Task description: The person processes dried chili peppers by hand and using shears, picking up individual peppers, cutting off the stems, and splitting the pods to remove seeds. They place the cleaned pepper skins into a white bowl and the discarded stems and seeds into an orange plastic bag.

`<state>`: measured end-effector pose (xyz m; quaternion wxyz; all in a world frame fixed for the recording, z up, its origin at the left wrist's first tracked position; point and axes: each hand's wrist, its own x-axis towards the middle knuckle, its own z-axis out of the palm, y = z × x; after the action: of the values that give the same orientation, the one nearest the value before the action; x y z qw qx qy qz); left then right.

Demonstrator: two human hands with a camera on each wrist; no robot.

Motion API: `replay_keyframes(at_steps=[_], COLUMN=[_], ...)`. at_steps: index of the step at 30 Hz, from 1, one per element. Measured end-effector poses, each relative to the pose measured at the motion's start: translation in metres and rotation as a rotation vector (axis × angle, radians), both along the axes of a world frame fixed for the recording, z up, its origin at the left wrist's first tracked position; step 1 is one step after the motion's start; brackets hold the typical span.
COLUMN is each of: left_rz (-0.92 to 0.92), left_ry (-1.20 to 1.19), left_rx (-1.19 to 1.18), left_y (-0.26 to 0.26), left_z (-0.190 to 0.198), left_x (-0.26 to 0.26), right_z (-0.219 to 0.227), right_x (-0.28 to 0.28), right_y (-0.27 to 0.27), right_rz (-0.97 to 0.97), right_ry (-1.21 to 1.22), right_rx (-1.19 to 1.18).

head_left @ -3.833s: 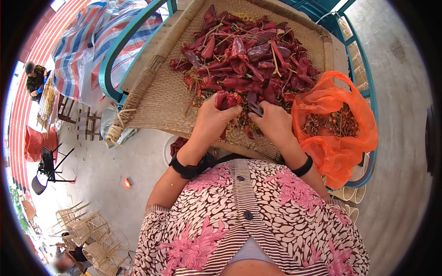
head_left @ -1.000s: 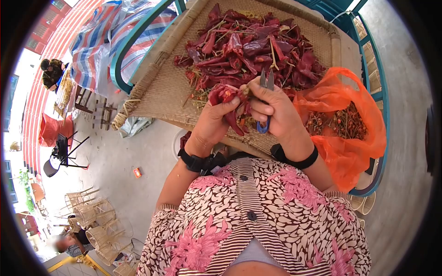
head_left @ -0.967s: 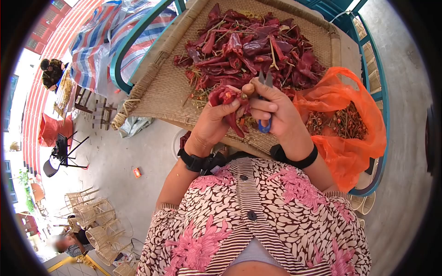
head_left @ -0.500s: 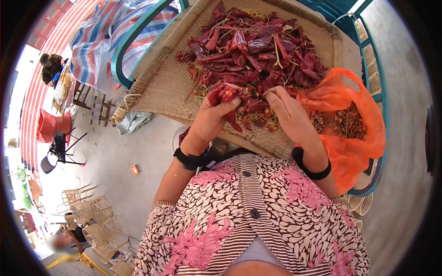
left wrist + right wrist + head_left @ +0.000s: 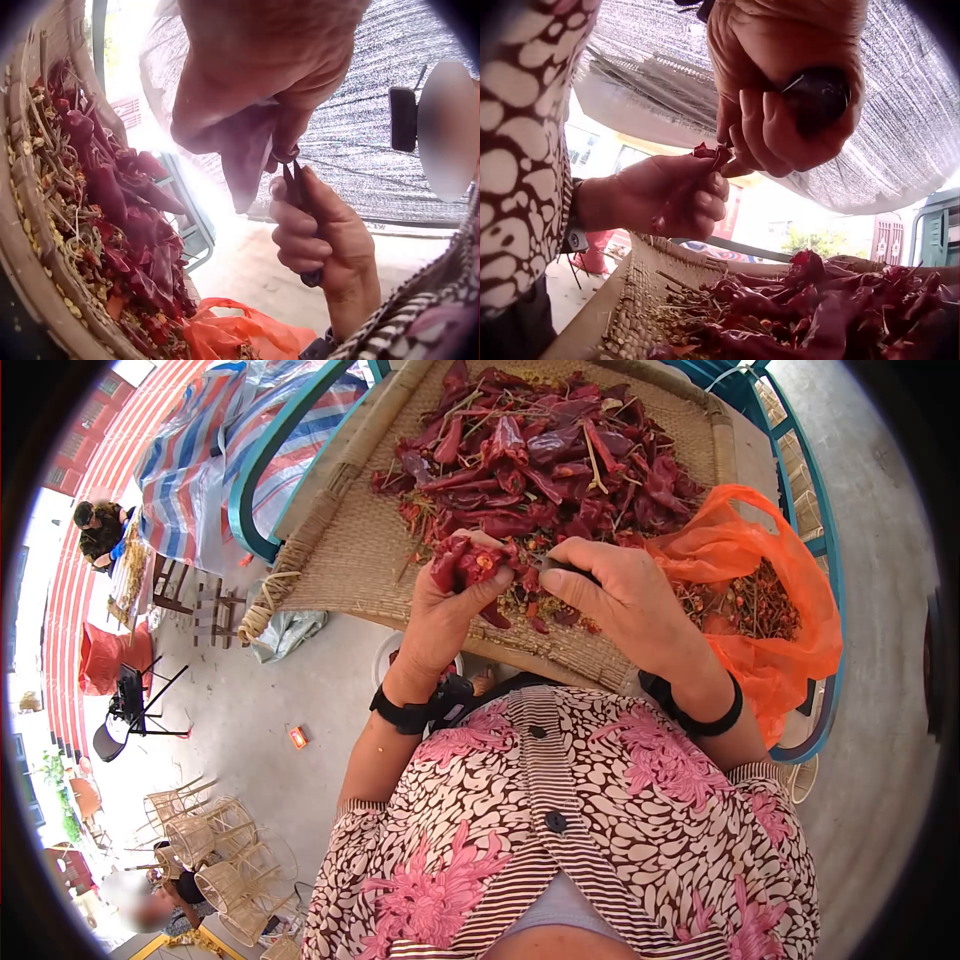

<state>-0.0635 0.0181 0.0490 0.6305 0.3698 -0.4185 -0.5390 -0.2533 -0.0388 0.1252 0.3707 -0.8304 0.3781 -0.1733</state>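
My left hand grips a bunch of red dried peppers above the near edge of the woven tray. In my right hand is a pair of dark scissors, fingers curled round the handles. Their blades point at the peppers by the left fingertips in the left wrist view, nearly touching them. The right wrist view shows the left hand pinching a pepper just beside the right hand. Behind both hands lies a large heap of red peppers.
An orange plastic bag with stem scraps stands right of the tray. Teal metal rails flank the tray. A pale container sits below the left forearm. Striped sheeting, wicker chairs and two people are at the left.
My right hand moved away from the peppers, dipped to the right, and has come back beside the left hand. The left hand, still holding peppers, has shifted slightly left.
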Motion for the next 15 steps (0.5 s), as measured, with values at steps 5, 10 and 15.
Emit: replay_keyframes(at_steps=[5,10,15], left_rz=[0.034,-0.009,-0.065], left_ry=[-0.163,-0.214,-0.181], left_rx=[-0.081,0.020,0.027], left_y=[-0.002,-0.001,-0.001], left_z=[-0.005,0.004,-0.004], left_x=[0.004,0.005,0.000], right_z=[0.000,-0.005,-0.013], right_x=[0.002,0.005,0.007], right_y=[0.002,0.002,0.003], right_rz=[0.009,-0.003,-0.025], right_ry=[0.031,0.079,0.097], right_rx=[-0.102,-0.169,-0.199])
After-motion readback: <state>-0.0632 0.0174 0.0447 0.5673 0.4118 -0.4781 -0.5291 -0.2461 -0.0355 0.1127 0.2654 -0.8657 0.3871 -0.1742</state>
